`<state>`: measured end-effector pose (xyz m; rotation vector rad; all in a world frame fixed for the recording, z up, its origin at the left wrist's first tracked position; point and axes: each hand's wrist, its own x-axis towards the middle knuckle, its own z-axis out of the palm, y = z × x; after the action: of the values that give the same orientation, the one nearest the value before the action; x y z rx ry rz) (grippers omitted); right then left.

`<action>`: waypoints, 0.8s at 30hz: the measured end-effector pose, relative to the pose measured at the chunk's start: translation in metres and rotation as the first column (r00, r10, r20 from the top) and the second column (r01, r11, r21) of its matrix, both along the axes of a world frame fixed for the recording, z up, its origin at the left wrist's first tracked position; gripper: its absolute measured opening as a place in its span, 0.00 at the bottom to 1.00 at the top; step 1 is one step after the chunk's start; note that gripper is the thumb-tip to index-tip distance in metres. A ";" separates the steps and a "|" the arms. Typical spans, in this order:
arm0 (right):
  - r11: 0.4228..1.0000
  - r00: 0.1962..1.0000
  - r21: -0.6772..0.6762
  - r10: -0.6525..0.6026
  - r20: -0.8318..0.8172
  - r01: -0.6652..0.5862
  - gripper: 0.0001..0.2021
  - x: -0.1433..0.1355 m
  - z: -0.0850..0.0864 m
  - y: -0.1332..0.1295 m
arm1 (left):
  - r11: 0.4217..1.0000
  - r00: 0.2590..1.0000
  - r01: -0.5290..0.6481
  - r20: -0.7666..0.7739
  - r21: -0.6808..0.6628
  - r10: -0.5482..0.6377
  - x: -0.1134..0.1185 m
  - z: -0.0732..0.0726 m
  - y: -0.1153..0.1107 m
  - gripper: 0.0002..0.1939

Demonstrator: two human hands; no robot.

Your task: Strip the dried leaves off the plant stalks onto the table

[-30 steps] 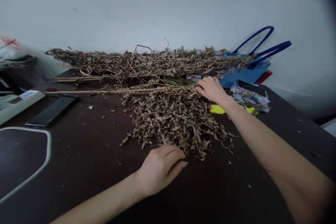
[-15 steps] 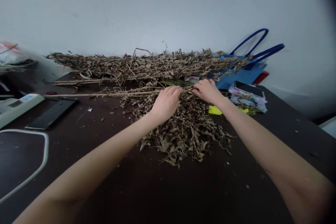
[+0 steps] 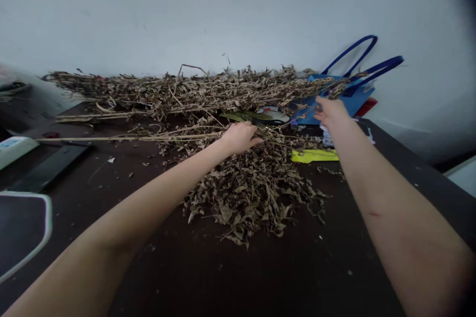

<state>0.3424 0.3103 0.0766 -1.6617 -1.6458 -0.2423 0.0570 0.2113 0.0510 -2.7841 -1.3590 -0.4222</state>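
Observation:
My left hand (image 3: 241, 138) is closed around dried plant stems (image 3: 178, 136) that stretch out to the left over the dark table. Below it lies a heap of dry, crumpled leaves (image 3: 253, 193). My right hand (image 3: 330, 111) is raised at the right, in front of the blue bag, its fingers bent and pressed around a thin dried sprig (image 3: 305, 113). Behind both hands a long bundle of dried plants (image 3: 223, 90) lies along the wall.
A blue bag (image 3: 355, 101) with dark blue handles stands back right. A yellow item (image 3: 314, 156) lies right of the heap. At the left are a dark flat device (image 3: 52, 166), a white power strip (image 3: 17, 151) and a white cable (image 3: 48, 218).
My right hand has moved right and slightly up, away from my left hand. My left hand stays closed on the stems. The view has shifted a little, and more of the yellow item shows.

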 end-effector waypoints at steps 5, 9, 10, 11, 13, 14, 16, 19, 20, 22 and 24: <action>0.975 0.855 -0.208 -0.039 -0.517 -0.081 0.14 0.009 0.010 0.018 | 0.998 1.000 -0.023 -0.008 -0.060 0.023 -0.001 0.009 0.022 0.24; 0.979 0.670 -0.139 -0.005 -0.742 -0.146 0.08 0.007 0.027 0.016 | 0.982 0.984 -0.175 0.027 -0.064 0.177 -0.016 0.016 0.060 0.25; 0.981 0.632 -0.102 0.026 -0.775 -0.165 0.07 0.006 0.032 0.013 | 0.975 0.977 -0.210 0.027 -0.076 0.213 -0.021 0.016 0.068 0.25; 0.981 0.597 -0.060 0.063 -0.800 -0.183 0.07 0.006 0.037 0.009 | 0.968 0.971 -0.236 0.027 -0.089 0.239 -0.025 0.017 0.076 0.25; 0.978 0.540 0.025 0.135 -0.831 -0.206 0.10 0.006 0.043 -0.004 | 0.955 0.960 -0.275 0.027 -0.110 0.280 -0.032 0.016 0.087 0.25; 0.976 0.517 0.064 0.165 -0.840 -0.207 0.10 0.007 0.043 -0.013 | 0.950 0.955 -0.289 0.030 -0.114 0.294 -0.035 0.015 0.090 0.25; 0.972 0.481 0.118 0.203 -0.853 -0.201 0.11 0.010 0.040 -0.034 | 0.944 0.948 -0.309 0.038 -0.116 0.315 -0.036 0.014 0.094 0.26; 0.968 0.442 0.160 0.231 -0.866 -0.193 0.11 0.018 0.025 -0.071 | 0.940 0.944 -0.320 0.044 -0.115 0.327 -0.034 0.013 0.096 0.28; 0.968 0.428 0.173 0.237 -0.872 -0.183 0.10 0.021 0.019 -0.083 | 0.939 0.943 -0.323 0.044 -0.115 0.330 -0.034 0.013 0.097 0.28; 0.963 0.372 0.224 0.264 -0.890 -0.148 0.10 0.026 0.009 -0.107 | 0.937 0.940 -0.331 0.045 -0.111 0.338 -0.034 0.014 0.101 0.28; 0.951 0.286 0.275 0.305 -0.908 -0.140 0.10 0.031 0.002 -0.129 | 0.934 0.937 -0.341 0.047 -0.102 0.347 -0.037 0.014 0.104 0.27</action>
<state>0.3739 0.1810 0.0789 -1.0058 -0.8253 0.6815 0.0204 0.3157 0.0648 -2.5373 -1.8810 -0.4463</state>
